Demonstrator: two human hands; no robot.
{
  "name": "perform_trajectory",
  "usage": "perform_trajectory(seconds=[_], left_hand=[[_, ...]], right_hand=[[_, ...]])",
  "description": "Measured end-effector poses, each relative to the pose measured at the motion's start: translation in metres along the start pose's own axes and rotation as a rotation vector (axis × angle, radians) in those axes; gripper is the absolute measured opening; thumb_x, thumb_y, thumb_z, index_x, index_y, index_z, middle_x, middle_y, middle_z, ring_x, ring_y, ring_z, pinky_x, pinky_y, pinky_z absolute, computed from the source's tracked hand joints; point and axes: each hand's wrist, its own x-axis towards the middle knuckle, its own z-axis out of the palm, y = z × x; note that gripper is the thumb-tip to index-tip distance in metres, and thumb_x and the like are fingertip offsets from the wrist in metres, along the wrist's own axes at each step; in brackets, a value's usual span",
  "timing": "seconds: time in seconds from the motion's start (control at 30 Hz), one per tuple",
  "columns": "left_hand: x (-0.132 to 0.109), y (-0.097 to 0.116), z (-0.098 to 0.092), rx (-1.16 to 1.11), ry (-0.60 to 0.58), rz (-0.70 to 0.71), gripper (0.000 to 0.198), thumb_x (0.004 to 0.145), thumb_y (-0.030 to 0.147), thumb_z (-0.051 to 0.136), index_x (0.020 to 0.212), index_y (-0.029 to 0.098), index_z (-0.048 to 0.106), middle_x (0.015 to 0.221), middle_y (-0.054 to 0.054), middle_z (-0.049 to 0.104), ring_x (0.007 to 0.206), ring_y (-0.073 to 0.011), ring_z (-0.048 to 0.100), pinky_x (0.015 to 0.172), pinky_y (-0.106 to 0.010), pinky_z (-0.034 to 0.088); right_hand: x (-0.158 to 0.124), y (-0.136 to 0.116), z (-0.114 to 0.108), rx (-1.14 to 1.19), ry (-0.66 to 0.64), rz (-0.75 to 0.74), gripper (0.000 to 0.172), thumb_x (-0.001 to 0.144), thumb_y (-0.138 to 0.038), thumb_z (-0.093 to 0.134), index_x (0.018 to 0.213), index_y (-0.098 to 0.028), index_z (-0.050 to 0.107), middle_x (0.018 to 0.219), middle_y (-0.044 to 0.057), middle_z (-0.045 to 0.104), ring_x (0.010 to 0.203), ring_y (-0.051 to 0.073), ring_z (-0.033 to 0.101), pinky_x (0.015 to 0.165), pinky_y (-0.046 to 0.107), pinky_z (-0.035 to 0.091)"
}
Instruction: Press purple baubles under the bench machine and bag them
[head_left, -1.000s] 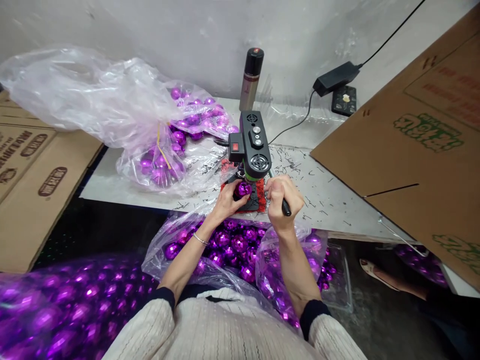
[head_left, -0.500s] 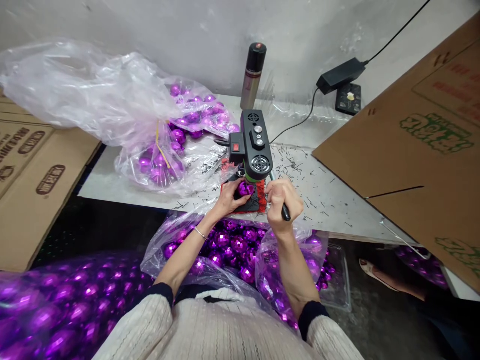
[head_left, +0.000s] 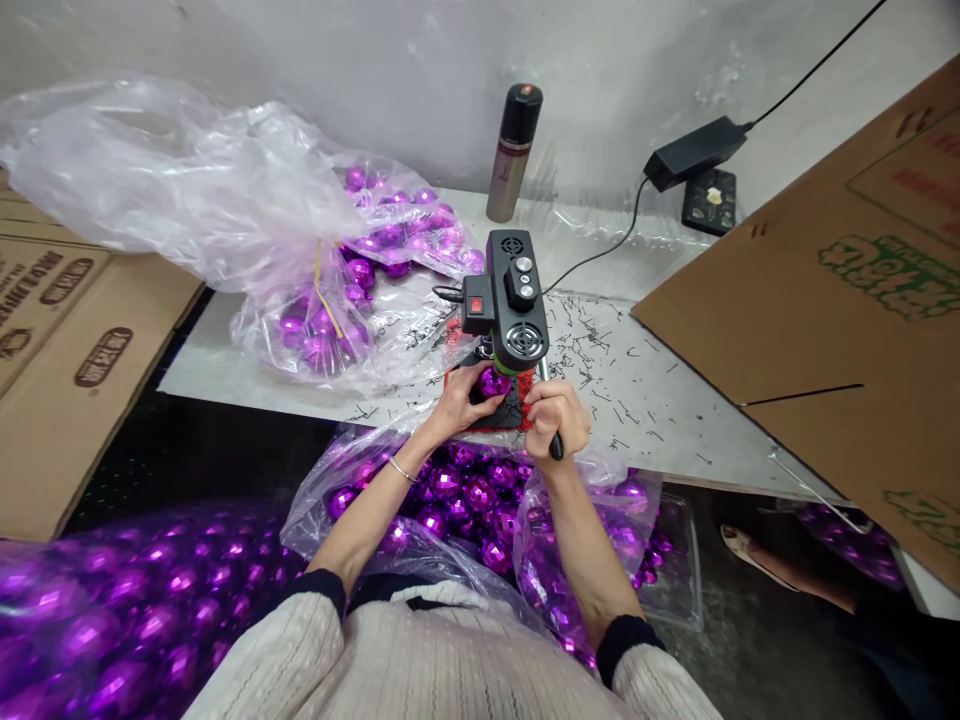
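A small black bench press machine (head_left: 515, 300) with a red switch and two round grilles stands on the table over a black base and a red mat (head_left: 453, 335). My left hand (head_left: 459, 402) pinches a shiny purple faceted ball (head_left: 492, 382) beneath the machine's head. My right hand (head_left: 556, 418) is wrapped round the lever handle (head_left: 556, 446), whose black end pokes out below the fist. Below the table edge, in front of me, an open plastic bag (head_left: 315, 510) holds many purple balls (head_left: 477, 492).
Another plastic bag (head_left: 247, 200) of purple balls lies at left on the table (head_left: 217, 350). A spray can (head_left: 514, 150) and a power adapter (head_left: 697, 152) are at the back. Dark slivers litter the tabletop. Cardboard boxes (head_left: 810, 270) flank both sides. Someone's foot (head_left: 750, 552) shows at right.
My right hand has shifted slightly left and down with the lever handle, which now stands more upright. My left hand keeps the ball under the machine. The view has shifted slightly.
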Motion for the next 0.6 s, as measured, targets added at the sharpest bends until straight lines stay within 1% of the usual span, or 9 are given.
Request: perform_trajectory(seconds=[0.17, 0.27, 0.6], left_hand=[[-0.001, 0.0, 0.001, 0.013, -0.004, -0.01, 0.057, 0.083, 0.038, 0.083, 0.135, 0.023, 0.067, 0.122, -0.011, 0.076, 0.112, -0.0308, 0.069, 0.106, -0.044, 0.049], [-0.001, -0.001, 0.001, 0.02, 0.003, -0.012, 0.058, 0.083, 0.038, 0.084, 0.136, 0.023, 0.067, 0.122, -0.011, 0.076, 0.114, -0.0311, 0.068, 0.108, -0.045, 0.048], [-0.002, -0.001, 0.002, -0.015, 0.013, -0.004, 0.056, 0.083, 0.04, 0.084, 0.135, 0.022, 0.068, 0.123, -0.011, 0.076, 0.114, -0.031, 0.069, 0.106, -0.045, 0.049]], right_hand=[[-0.008, 0.004, 0.001, -0.014, 0.01, 0.01, 0.035, 0.106, -0.029, 0.043, 0.073, -0.024, 0.051, 0.072, 0.0, 0.063, 0.062, 0.014, 0.06, 0.059, 0.032, 0.046], [-0.011, 0.006, 0.002, -0.014, 0.018, 0.022, 0.036, 0.107, -0.031, 0.043, 0.072, -0.024, 0.051, 0.071, 0.0, 0.062, 0.061, 0.015, 0.059, 0.061, 0.033, 0.047], [-0.012, 0.008, 0.006, 0.023, 0.055, -0.002, 0.034, 0.106, -0.028, 0.044, 0.073, -0.024, 0.053, 0.07, 0.0, 0.063, 0.059, 0.014, 0.056, 0.06, 0.034, 0.045]])
